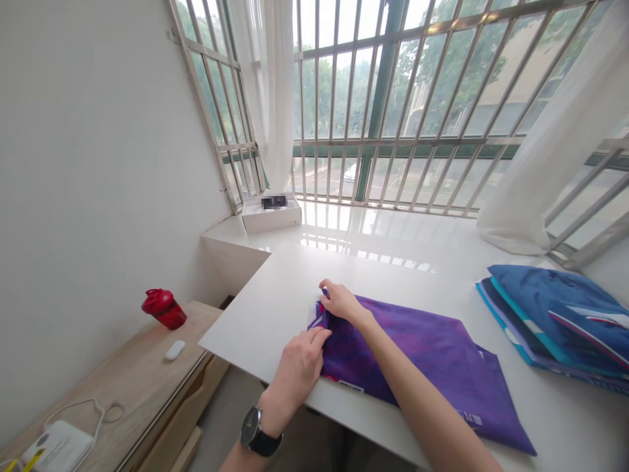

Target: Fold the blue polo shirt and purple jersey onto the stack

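At the white table (260, 314) are two hands, one left hand (299, 367) and one right hand (341, 303) (sharing just one watch (251, 427)), one purple garment (422, 347) and one clothes stack (555, 321); beyond the table, one box (272, 219); left of it, one red bottle (167, 311).

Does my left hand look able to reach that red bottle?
Probably, with a stretch: your left hand is touching the purple garment, but nothing visible blocks its way to the red bottle.

Head-worn view, looking forward and down, near white tabletop (275, 311)
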